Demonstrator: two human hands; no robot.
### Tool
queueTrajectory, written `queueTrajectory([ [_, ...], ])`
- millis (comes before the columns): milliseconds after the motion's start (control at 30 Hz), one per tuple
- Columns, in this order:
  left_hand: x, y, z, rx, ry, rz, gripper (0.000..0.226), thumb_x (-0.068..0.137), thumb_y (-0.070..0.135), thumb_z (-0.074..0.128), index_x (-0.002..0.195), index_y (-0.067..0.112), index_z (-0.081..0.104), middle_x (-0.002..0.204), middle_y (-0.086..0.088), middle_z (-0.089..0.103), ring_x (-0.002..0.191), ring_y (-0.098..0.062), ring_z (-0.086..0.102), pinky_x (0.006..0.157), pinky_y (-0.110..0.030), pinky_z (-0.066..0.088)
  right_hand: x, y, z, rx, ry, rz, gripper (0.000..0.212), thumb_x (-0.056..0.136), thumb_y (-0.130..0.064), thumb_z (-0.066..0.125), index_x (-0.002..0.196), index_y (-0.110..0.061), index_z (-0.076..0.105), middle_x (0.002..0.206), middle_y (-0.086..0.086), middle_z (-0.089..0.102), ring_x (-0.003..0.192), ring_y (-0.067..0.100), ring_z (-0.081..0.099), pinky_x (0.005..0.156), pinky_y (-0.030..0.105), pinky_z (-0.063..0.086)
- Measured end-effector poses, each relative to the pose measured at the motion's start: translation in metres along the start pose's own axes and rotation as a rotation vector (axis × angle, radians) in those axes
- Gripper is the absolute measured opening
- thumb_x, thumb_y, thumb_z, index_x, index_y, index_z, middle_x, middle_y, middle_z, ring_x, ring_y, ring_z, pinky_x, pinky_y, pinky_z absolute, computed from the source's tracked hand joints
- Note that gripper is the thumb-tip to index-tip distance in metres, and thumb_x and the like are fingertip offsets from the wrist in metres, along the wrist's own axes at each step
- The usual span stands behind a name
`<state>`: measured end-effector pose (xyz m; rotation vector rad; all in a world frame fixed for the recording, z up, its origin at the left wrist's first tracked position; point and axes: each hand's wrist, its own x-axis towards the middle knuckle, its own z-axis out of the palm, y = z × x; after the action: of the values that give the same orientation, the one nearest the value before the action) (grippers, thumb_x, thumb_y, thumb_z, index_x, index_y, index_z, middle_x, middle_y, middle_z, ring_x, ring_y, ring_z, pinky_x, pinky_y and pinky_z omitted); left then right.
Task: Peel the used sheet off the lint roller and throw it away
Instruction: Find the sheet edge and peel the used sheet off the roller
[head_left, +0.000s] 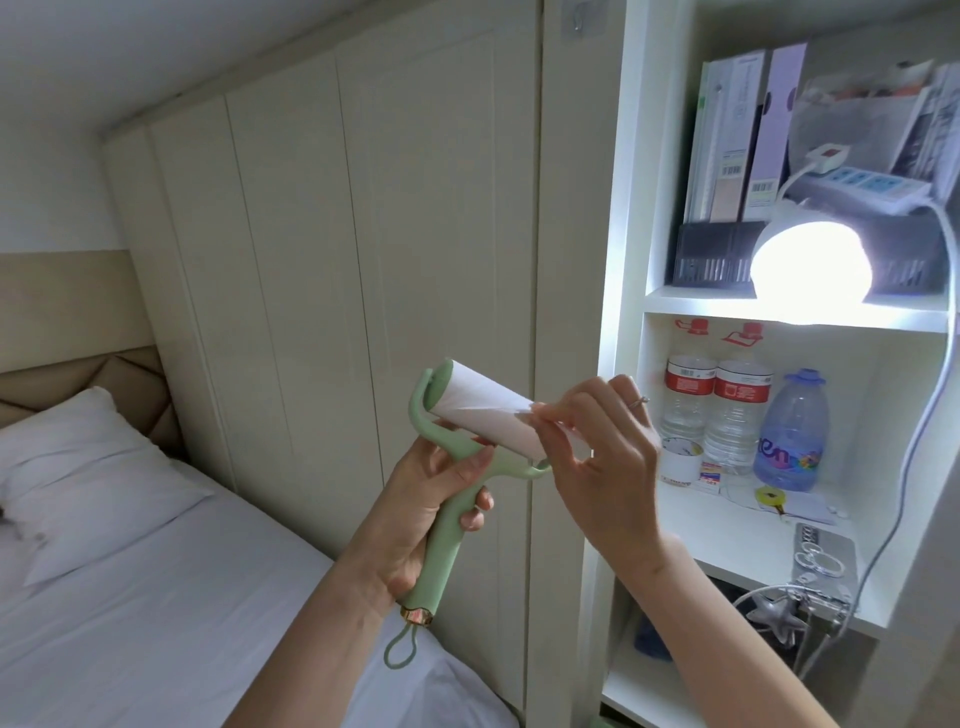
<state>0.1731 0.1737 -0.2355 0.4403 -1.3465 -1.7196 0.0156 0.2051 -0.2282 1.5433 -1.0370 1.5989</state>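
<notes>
A pale green lint roller (447, 540) with a white paper roll (483, 415) is held up in front of a cream wardrobe. My left hand (426, 514) is wrapped around its handle, thumb resting near the fork. My right hand (597, 447) pinches the edge of the outer sheet (524, 410) at the roll's right end, where a corner is lifted off the roll. A green loop hangs from the handle's gold end cap (415, 617).
A bed (156, 597) with a white pillow (88, 467) lies lower left. White shelves (779, 312) on the right hold a lit round lamp (808, 260), water bottles (727, 415), file boxes, a power strip and cables. No bin is in view.
</notes>
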Motion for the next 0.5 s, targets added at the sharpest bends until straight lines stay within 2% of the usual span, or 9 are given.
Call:
queueTrajectory([
  [200, -0.001, 0.0009, -0.0029, 0.066, -0.046, 0.019, 0.027, 0.075, 0.009, 0.066, 0.101, 0.015, 0.063, 0.087, -0.002, 0.064, 0.05, -0.014, 0.052, 0.04, -0.02, 0.039, 0.0039, 0.0049, -0.0028, 0.029, 0.044, 0.047, 0.016, 0.07, 0.006, 0.076, 0.059, -0.001, 0.065, 0.057, 0.009, 0.058, 0.062, 0.021, 0.042, 0.065, 0.023, 0.034],
  [267, -0.001, 0.0008, -0.0031, 0.075, -0.061, 0.022, 0.03, 0.076, 0.01, 0.066, 0.106, 0.014, 0.062, 0.093, -0.005, 0.064, 0.05, -0.015, 0.051, 0.04, -0.02, 0.039, 0.0044, 0.0056, -0.0038, 0.003, 0.068, 0.022, 0.017, 0.07, 0.004, 0.075, 0.058, -0.003, 0.065, 0.055, 0.007, 0.059, 0.063, 0.018, 0.04, 0.066, 0.021, 0.032],
  [400, -0.0016, 0.0006, -0.0031, 0.087, -0.085, 0.011, 0.045, 0.079, 0.011, 0.064, 0.123, 0.007, 0.052, 0.105, -0.01, 0.062, 0.049, -0.014, 0.05, 0.039, -0.02, 0.038, 0.0041, 0.0089, -0.0047, -0.06, 0.094, -0.056, 0.018, 0.07, 0.006, 0.072, 0.057, -0.003, 0.065, 0.05, 0.007, 0.057, 0.063, 0.021, 0.039, 0.06, 0.027, 0.033],
  [500, 0.0001, 0.0013, -0.0046, 0.075, -0.08, 0.005, 0.05, 0.08, 0.011, 0.063, 0.127, 0.004, 0.048, 0.108, -0.014, 0.057, 0.05, -0.013, 0.051, 0.039, -0.019, 0.039, 0.0008, 0.0078, -0.0037, -0.063, 0.093, -0.103, 0.018, 0.071, 0.008, 0.068, 0.056, -0.001, 0.064, 0.048, 0.007, 0.055, 0.062, 0.021, 0.039, 0.064, 0.022, 0.031],
])
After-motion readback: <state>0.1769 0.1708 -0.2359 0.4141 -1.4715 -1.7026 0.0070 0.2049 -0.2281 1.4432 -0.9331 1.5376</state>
